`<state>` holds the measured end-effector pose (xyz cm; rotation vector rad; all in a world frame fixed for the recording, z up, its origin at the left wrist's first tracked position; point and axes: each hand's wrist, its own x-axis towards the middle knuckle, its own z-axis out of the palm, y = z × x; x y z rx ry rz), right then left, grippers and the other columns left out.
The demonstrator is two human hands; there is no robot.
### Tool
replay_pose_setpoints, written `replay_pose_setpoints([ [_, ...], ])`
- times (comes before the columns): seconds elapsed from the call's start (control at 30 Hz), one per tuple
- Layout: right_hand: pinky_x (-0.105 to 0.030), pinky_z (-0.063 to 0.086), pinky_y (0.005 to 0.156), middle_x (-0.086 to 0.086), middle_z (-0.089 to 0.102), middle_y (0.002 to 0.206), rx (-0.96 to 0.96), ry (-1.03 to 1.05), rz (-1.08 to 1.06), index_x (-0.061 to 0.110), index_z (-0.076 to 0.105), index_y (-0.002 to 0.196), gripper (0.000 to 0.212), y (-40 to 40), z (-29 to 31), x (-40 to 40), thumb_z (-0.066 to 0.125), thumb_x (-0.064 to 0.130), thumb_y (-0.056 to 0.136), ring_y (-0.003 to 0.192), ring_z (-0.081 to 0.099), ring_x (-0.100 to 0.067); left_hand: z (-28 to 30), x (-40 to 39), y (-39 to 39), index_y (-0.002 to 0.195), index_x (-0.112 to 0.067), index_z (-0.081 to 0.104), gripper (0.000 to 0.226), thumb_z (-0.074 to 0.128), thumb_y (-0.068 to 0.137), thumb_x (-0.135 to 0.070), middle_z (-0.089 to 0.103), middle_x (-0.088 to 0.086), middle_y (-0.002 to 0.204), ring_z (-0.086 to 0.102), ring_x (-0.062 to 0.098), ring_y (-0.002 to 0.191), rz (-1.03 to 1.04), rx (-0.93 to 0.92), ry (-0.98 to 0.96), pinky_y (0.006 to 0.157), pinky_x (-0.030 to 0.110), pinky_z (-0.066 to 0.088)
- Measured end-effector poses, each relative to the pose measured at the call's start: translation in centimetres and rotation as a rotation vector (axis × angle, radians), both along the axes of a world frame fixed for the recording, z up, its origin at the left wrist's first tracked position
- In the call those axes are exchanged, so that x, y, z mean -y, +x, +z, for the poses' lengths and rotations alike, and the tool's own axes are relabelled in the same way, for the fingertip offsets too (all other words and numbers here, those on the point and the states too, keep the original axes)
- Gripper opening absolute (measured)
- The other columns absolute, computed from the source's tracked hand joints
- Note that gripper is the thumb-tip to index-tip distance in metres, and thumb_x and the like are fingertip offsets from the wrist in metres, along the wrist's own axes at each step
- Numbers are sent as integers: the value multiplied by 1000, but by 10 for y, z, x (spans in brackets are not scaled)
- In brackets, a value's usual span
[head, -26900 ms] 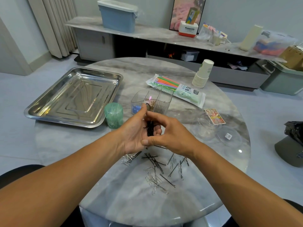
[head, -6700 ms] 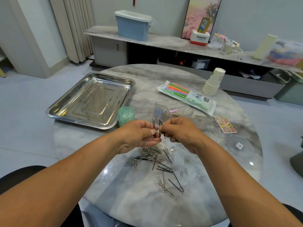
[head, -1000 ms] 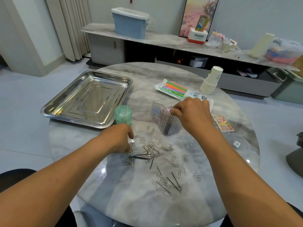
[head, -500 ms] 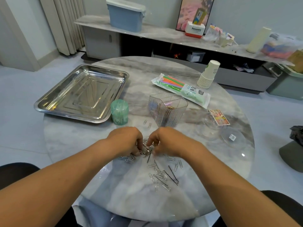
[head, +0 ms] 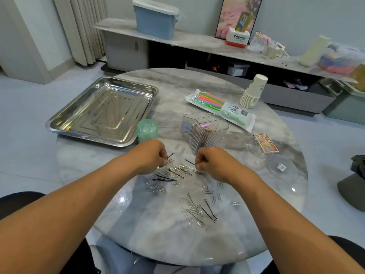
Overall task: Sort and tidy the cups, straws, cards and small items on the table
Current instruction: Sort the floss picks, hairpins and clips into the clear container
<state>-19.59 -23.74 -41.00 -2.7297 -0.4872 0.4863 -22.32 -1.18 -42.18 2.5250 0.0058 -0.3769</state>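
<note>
I see both hands low over a round grey marble table [head: 138,224], working at a scatter of silver wire paper clips [head: 178,171] mixed with thin black bobby pins [head: 164,178]. I take the clear ribbed plastic organiser box [head: 204,135] as my landmark; it stands upright near the table's middle, with some small pink and brownish items inside that I cannot make out.

The left hand [head: 152,156], just in front and to the left of the box, has its fingers curled and pinches one black hairpin [head: 170,155] at their tips, with a paper clip right by the fingertips. The right hand [head: 212,163], directly in front of the box, pinches another black hairpin [head: 190,162] whose free end points toward the left hand. The two hands are near each other but apart.

The main heap of clips and pins lies on the table between and just below the hands. A second loose group of clips with two long black pins [head: 207,211] lies further toward me from the box.

Left of the box stands a small green translucent tub [head: 147,130], touching the edge of a rectangular stainless steel tray [head: 59,123]. Behind the box lies a plastic packet of coloured straws [head: 221,107], and beyond it a leaning stack of white paper cups [head: 253,90]. Right of the box I see a small printed card pack [head: 265,142] beside clear plastic lids [head: 276,167].
</note>
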Motion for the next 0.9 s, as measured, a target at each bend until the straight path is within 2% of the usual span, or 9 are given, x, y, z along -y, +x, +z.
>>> replay_pose_setpoints([
  [0.1,-40,55,84,7,68,98,8,-31,7,27,70,97,12,1,-1,-2,64,17,95,92,63,-16,1,-2,-2,87,-26,68,10,74,90,-19,69,-11,74,61,6,65,28,-10,13,67,26,50],
  [0.23,-34,52,76,4,69,102,41,-78,44,26,70,102,19,-3,-8,-9,56,15,96,95,63,-19,2,-4,-4,99,-26,71,13,72,90,-17,73,-4,86,69,20,84,19,-30,121,80,34,59],
  [0.33,-32,44,70,3,64,102,148,-155,67,24,68,99,15,-4,-11,-13,56,16,93,93,61,-22,2,-5,-4,97,-27,72,10,71,92,-19,69,-10,80,69,18,84,14,-20,136,77,31,57],
  [0.43,-31,38,72,2,58,107,192,-134,63,26,69,103,13,-6,-14,-17,68,31,91,96,60,-22,1,-6,-2,92,-27,71,10,68,93,-18,70,-12,80,69,13,78,18,-9,125,72,29,56],
  [0.5,-30,41,73,3,61,107,133,-99,46,26,71,103,20,-8,-16,-23,76,36,87,96,61,-20,1,-6,-1,89,-28,70,12,66,93,-17,71,-13,79,67,8,73,16,0,116,67,26,53],
  [0.6,-31,50,76,6,70,95,20,-84,20,22,74,92,9,-9,-16,-28,79,27,86,92,65,-18,3,-7,0,83,-30,66,19,66,93,-14,72,-13,79,66,6,73,10,8,96,62,25,49],
  [0.67,-33,52,77,3,71,92,18,-145,55,20,73,88,4,-9,-14,-28,74,23,89,91,65,-19,4,-7,-1,81,-31,65,23,67,91,-11,69,-14,73,64,6,71,3,8,96,63,25,48],
  [0.8,-37,50,71,-5,66,90,111,-265,159,12,67,88,11,-13,-9,-28,56,17,90,84,62,-27,5,-7,-4,81,-34,64,22,73,88,-15,63,-15,73,65,15,78,-19,9,126,75,30,53],
  [0.9,-36,53,69,-4,68,85,40,-187,80,14,65,82,6,-10,-2,-25,62,18,85,82,65,-25,5,-8,-2,80,-34,63,25,71,89,-12,65,-16,72,64,12,78,-23,9,127,78,31,55],
])
